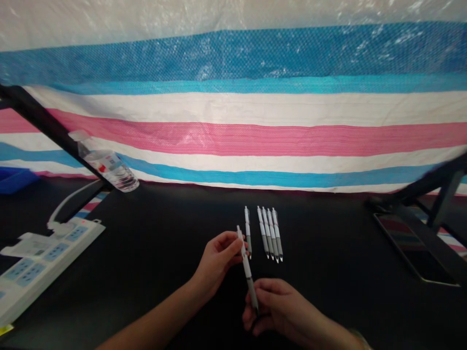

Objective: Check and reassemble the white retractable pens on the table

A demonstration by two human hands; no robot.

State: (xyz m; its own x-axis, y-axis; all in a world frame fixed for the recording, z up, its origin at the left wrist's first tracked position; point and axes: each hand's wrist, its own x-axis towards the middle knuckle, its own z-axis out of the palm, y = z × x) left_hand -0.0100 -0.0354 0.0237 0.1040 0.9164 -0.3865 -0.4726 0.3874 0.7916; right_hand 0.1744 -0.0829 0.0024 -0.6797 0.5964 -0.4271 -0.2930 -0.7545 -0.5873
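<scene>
Between my two hands is a white pen (246, 267) with a grey grip, tilted, its clicker end pointing away from me. My left hand (224, 253) pinches its upper part between thumb and fingers. Around the grey lower end close the fingers of my right hand (272, 304), which partly hide the tip. Just beyond, a single similar pen (247, 226) lies on the black table (164, 233), partly behind my left fingers. To its right several matching pens (270, 233) lie side by side, tips toward me.
At left are a white power strip (54, 262) with a plugged-in cable, a clear water bottle (113, 170), and a blue tray (16, 180). A phone (412, 248) lies at right beside a black metal bar (434, 184). Behind the table hangs a striped plastic sheet (233, 107).
</scene>
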